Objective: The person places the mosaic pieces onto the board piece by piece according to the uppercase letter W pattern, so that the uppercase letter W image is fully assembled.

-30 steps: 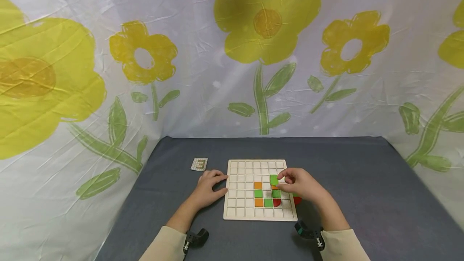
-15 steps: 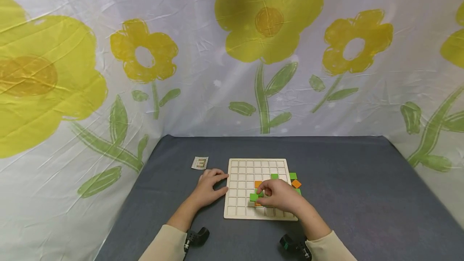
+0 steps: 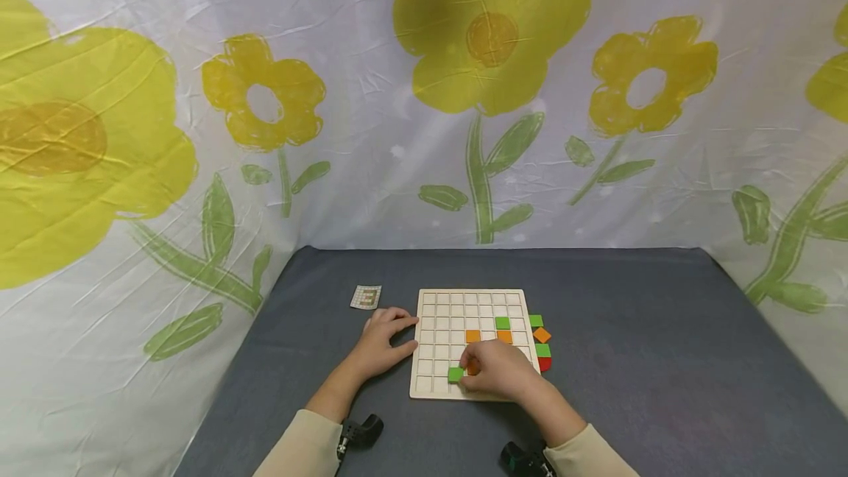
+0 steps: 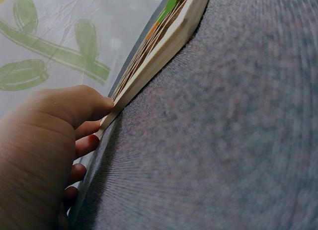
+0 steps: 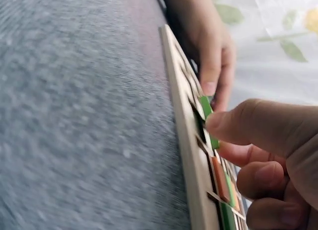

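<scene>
Soft, muted light here, spread gently over the board (image 3: pixel 440 315), its pale squares standing out against the dark tablecloth (image 3: pixel 616 330), with a soft shadow just in front. Behind the board, thin glints run along the creases of the backdrop (image 3: pixel 358 168), and a murky patch dulls the tall middle flower (image 3: pixel 492 39)! Well left of the board, the outer flower (image 3: pixel 79 146) stretches towards the frame edge. Left wrist view: dimmer, the cloth beside the board grainy and soft. Right wrist view: cloth blurred alongside the board, backdrop beyond pale and hazy.
</scene>
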`<state>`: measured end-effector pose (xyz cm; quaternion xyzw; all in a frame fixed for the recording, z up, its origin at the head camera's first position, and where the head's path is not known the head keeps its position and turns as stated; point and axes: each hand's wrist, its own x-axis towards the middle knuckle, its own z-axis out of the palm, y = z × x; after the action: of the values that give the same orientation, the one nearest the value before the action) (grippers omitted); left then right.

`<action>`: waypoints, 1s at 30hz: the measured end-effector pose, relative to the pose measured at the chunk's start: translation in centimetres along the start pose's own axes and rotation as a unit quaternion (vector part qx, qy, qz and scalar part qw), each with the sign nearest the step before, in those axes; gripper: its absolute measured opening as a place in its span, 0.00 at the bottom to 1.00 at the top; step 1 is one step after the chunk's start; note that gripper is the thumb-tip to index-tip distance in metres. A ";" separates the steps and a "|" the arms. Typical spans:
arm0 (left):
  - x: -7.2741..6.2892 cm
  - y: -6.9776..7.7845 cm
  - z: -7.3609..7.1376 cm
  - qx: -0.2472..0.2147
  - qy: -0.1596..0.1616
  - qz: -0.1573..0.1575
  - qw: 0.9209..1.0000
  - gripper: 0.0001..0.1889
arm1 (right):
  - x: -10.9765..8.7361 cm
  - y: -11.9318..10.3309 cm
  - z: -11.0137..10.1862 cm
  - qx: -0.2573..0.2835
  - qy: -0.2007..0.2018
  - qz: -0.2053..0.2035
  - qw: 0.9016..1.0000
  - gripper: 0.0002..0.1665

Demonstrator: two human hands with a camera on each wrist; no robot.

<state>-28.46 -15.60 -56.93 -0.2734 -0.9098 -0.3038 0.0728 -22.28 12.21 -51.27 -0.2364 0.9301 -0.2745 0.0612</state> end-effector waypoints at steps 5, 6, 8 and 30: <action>0.0 0.0 0.0 0.001 -0.004 -0.002 1.000 0.23 | 0.1 -0.2 0.3 -0.020 0.011 0.001 1.000 0.09; 0.0 0.0 0.0 0.001 -0.004 -0.002 1.000 0.23 | 0.1 -0.2 0.4 -0.019 0.012 0.000 1.000 0.09; 0.0 0.0 0.0 0.001 -0.002 -0.002 1.000 0.23 | 0.2 -0.1 0.5 -0.014 0.015 0.000 1.000 0.08; 0.1 0.3 0.0 0.004 0.005 -0.002 1.000 0.23 | 0.1 -0.2 0.7 -0.027 0.027 -0.011 0.999 0.09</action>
<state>-28.40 -15.38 -56.75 -0.2696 -0.9112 -0.3017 0.0781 -22.15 11.65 -51.72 -0.2406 0.9357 -0.2566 0.0268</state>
